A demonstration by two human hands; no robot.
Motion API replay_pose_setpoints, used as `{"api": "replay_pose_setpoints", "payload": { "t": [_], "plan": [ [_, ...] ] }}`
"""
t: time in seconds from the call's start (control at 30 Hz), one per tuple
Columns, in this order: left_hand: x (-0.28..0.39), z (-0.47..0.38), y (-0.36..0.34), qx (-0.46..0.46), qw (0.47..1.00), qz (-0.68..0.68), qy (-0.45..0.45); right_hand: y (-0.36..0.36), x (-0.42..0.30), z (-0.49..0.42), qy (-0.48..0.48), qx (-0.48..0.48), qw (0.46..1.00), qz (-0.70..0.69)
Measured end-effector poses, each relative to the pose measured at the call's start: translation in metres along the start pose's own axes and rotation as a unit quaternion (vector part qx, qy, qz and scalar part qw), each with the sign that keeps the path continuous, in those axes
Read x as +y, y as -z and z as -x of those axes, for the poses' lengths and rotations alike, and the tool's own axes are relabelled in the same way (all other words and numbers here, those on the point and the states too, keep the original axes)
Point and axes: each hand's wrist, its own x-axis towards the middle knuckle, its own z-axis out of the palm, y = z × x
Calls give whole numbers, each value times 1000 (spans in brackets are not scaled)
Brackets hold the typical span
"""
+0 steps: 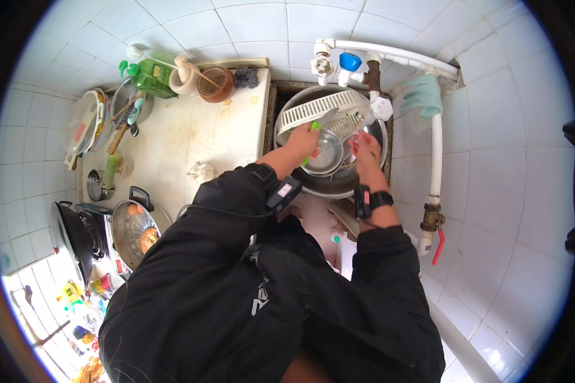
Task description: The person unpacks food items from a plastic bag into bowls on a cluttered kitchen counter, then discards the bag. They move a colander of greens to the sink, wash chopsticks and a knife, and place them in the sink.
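Note:
My left hand (303, 142) is closed around the bright green handle of a knife (328, 117), its grey blade pointing up and to the right. Just beneath it sits a round metal bowl (327, 152) inside a large steel basin (311, 185). A cream slotted plastic basket (323, 106) leans in the basin's far part. Over the basin's right side is my right hand (367, 149), its fingers curled in. Whether anything small is between those fingers is unclear. A bit of green leaf (373, 154) clings to that hand.
Above the basin are a blue-handled tap (350, 62) and white pipes. A pale green glove (421, 95) hangs at right. On the counter (230, 124) stand a green soap bottle (154, 76), a mortar (184, 82) and a brown pot (214, 85). A lidded pan (134, 230) is at left.

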Motion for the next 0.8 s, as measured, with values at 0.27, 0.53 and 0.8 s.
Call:
{"api": "replay_pose_setpoints", "payload": {
  "t": [0.27, 0.53, 0.8],
  "plan": [
    [-47, -9, 15, 53, 987, -120, -90, -38, -14, -66, -30, -49, 989, 135],
    [-48, -13, -6, 29, 988, -85, -123, -19, 37, -123, 121, -100, 862, 481],
    [-19, -1, -32, -64, 993, 93, -27, -25, -28, -10, -177, -55, 982, -14]
  ]
}}
